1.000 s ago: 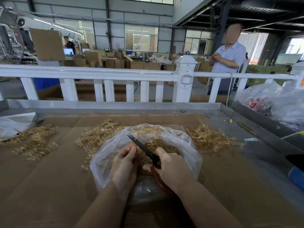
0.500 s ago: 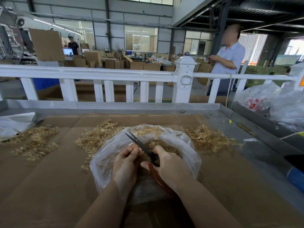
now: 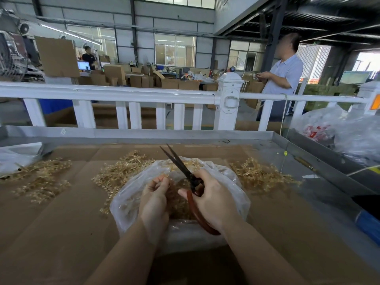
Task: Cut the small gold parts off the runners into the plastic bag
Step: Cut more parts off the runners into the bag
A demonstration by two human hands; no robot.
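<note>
Head view, cardboard-lined work surface (image 3: 61, 223) inside a grey metal tray edge (image 3: 144, 133).

Centre of frame: clear plastic bag (image 3: 236, 182), mouth open upward, lying on the cardboard. A heap of small gold parts (image 3: 178, 200) sits inside it, seen between the two hands.

Left hand (image 3: 154, 200): over the bag, left of centre. Fingers curled, fingertips pinching a small gold runner piece (image 3: 163, 177) at the top of the hand. Piece mostly hidden by the fingers; shape not resolvable.

Right hand (image 3: 213, 200): over the bag, right of centre. Fingers wrapped round the reddish-brown handles of the scissors (image 3: 181, 167). Dark blades parted slightly, tips pointing up and left toward the far tray edge, clear of the left hand's piece.

Uncut gold runners lie in three heaps on the cardboard: left pile (image 3: 41, 179) at middle left, centre pile (image 3: 121, 171) just beyond and left of the bag, touching its edge, right pile (image 3: 259, 175) at the bag's right.

Far left edge: another clear bag (image 3: 12, 159), partly cut off. Right edge: more plastic bags (image 3: 333, 128) outside the tray.

Behind the tray: white railing (image 3: 123, 95). Beyond it, a person in a light shirt (image 3: 285, 75) stands at upper right; cardboard boxes (image 3: 115, 73) stacked in the background.
</note>
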